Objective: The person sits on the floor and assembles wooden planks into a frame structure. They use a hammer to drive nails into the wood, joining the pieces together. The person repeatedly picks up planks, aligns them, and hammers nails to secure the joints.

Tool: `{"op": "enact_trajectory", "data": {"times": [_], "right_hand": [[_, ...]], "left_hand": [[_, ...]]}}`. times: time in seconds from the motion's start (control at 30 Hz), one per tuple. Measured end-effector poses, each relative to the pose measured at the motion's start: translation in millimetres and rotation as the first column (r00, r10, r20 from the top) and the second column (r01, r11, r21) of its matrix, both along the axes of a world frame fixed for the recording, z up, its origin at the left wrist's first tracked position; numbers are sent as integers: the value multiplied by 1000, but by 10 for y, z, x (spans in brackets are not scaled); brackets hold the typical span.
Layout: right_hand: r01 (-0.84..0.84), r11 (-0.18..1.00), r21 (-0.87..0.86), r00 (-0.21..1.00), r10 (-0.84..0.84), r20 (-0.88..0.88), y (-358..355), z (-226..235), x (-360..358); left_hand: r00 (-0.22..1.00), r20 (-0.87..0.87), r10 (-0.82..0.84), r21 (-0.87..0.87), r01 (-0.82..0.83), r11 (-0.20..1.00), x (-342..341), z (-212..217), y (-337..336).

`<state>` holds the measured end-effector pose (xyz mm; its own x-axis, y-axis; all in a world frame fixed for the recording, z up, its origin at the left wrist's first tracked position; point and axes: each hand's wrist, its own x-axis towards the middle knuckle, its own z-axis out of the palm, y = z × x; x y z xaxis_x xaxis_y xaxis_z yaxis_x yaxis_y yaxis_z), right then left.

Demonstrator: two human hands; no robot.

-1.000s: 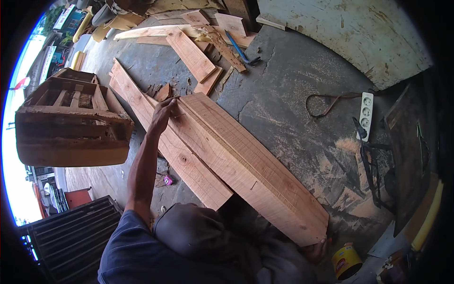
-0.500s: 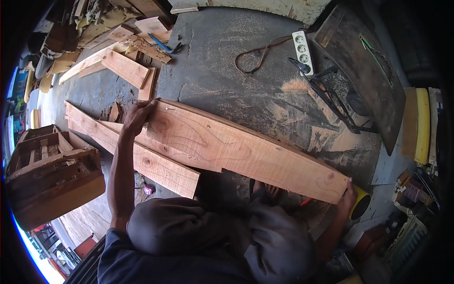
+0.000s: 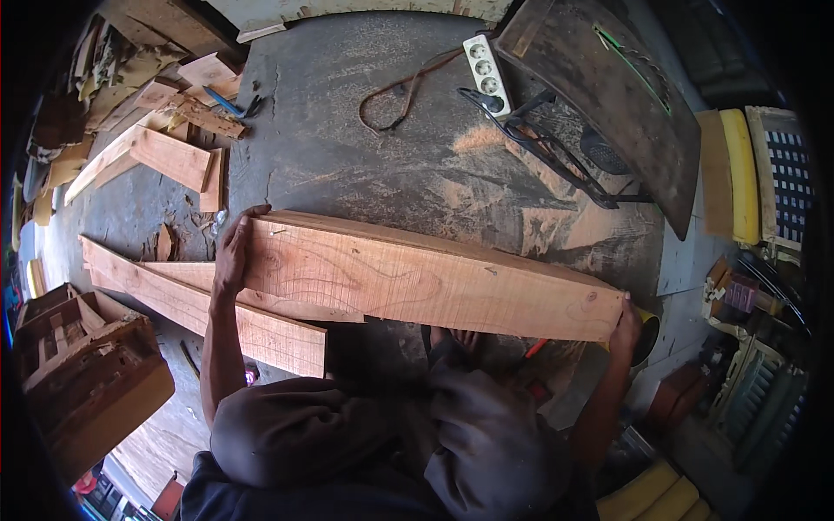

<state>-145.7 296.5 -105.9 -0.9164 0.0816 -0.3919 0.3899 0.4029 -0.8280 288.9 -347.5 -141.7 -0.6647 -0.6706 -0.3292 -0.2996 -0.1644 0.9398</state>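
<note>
A long wooden plank [image 3: 434, 282], with a nail [image 3: 276, 232] sticking out near its left end, lies across in front of my knees. My left hand [image 3: 233, 252] is closed around its left end. Around the right end my right hand [image 3: 624, 328] is closed too. Behind the plank's top edge a second board shows as a thin strip. Lower and to the left, another wooden board [image 3: 278, 339] lies slantwise under and beside my left forearm, partly over a further board.
Wood offcuts [image 3: 174, 158] and a blue-handled tool [image 3: 224, 102] lie at the far left. A wooden crate [image 3: 95, 365] stands at left. At the far right are a white power strip [image 3: 485, 74] with cables and a dark saw table [image 3: 608, 104] with a slot. Sawdust covers parts of the floor.
The view has shifted right, so surroundings appear further left. The plank has turned nearer to level, its right end higher in view. Both hands keep hold of it.
</note>
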Motion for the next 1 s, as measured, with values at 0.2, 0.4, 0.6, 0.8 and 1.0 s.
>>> {"op": "enact_trajectory", "data": {"times": [0.2,0.4,0.6,0.8,1.0], "right_hand": [[31,995,94,1000,-31,-4,-119,64,47],[39,994,99,999,-40,11,-103,36,29],[52,981,185,998,-46,-35,26,-11,81],[540,834,111,828,-503,-249,260,-342,882],[-199,939,280,973,224,-60,385,-1208,2226]], "left_hand": [[987,164,-7,-160,34,987,-91,77,12],[988,155,11,-113,6,994,63,14,1],[976,216,-15,-250,70,966,-64,116,86],[979,192,62,-149,-33,988,-10,118,102],[969,246,13,-187,35,982,-231,171,126]]}}
